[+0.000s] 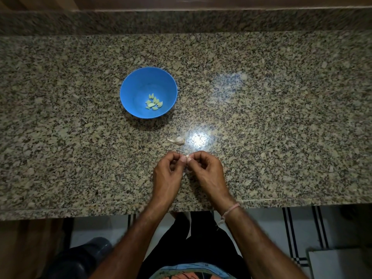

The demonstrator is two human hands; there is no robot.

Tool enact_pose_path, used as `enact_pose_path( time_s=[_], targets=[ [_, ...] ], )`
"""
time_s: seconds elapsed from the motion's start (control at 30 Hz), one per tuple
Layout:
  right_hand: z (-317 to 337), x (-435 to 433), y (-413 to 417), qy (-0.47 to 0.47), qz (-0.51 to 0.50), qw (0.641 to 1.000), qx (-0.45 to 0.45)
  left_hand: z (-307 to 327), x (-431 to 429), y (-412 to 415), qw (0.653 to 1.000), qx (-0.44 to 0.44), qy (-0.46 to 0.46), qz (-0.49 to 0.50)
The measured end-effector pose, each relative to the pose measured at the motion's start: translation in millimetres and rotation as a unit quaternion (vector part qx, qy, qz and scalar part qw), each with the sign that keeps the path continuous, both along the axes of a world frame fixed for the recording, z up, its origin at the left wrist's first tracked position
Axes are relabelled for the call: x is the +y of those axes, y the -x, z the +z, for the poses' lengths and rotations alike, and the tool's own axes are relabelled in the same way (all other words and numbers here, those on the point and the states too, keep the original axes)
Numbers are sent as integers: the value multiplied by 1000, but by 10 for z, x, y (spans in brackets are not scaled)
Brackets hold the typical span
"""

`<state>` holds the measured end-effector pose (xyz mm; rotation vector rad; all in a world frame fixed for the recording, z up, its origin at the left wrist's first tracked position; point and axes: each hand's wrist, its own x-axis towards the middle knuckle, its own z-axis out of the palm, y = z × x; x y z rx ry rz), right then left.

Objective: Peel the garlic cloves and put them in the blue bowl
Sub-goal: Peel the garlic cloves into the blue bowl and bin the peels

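Several peeled cloves (154,102) lie in blue bowl (128,81), at 11 o'clock. Left grip (168,174) and right grip (207,172) pinch one clove (187,156). Garlic piece (177,140) waits on bench (281,117), at 12 o'clock. Judged: nearly finished.

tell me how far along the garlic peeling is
Done: a small pile of peeled cloves lies in the blue bowl. In hand: the left hand and right hand pinch one clove between their fingertips, not yet in the bowl. Left: a garlic piece with its stalk lies on the counter just beyond the hands; how many cloves it holds cannot be told.
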<state>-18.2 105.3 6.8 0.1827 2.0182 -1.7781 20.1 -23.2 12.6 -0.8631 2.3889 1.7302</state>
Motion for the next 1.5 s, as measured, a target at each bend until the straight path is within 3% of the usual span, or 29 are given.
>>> enact_pose_path(
  time_s=[0.3,0.47,0.53,0.6,0.73,0.8,0.9,0.93,1.0,1.07,1.13,1.23,1.5],
  targets=[
    [13,57,17,-40,9,999,21,-39,-36,35,999,-27,-3,17],
    [-11,116,44,-59,-20,998,22,-23,-28,118,979,-1,198,-56],
    [-16,165,56,-61,-22,998,24,-30,-17,143,973,13,222,-65],
    [-9,189,60,-54,-17,998,24,4,10,131,981,36,183,-46],
    [40,100,46,20,0,1000,-15,131,35,59,998,61,-21,8],
    [67,14,15,72,-4,996,-57,111,-17,23,996,62,-38,41],
    [110,-51,-62,118,-14,987,-109,39,-128,-22,996,51,5,74],
    [109,-32,-79,91,-10,992,-85,24,-171,-37,996,45,19,80],
    [57,34,-72,-55,16,997,48,-10,-295,-66,994,37,46,94],
    [-2,77,-19,-190,51,964,177,-52,-429,-86,991,32,77,103],
    [-41,35,67,-276,98,924,247,-86,-527,-102,990,21,93,99],
    [-59,-112,164,-352,161,878,281,-106,-560,-110,991,15,105,76],
    [-137,-205,195,-416,146,844,305,-139,-553,-142,990,15,124,65]
  ],
)
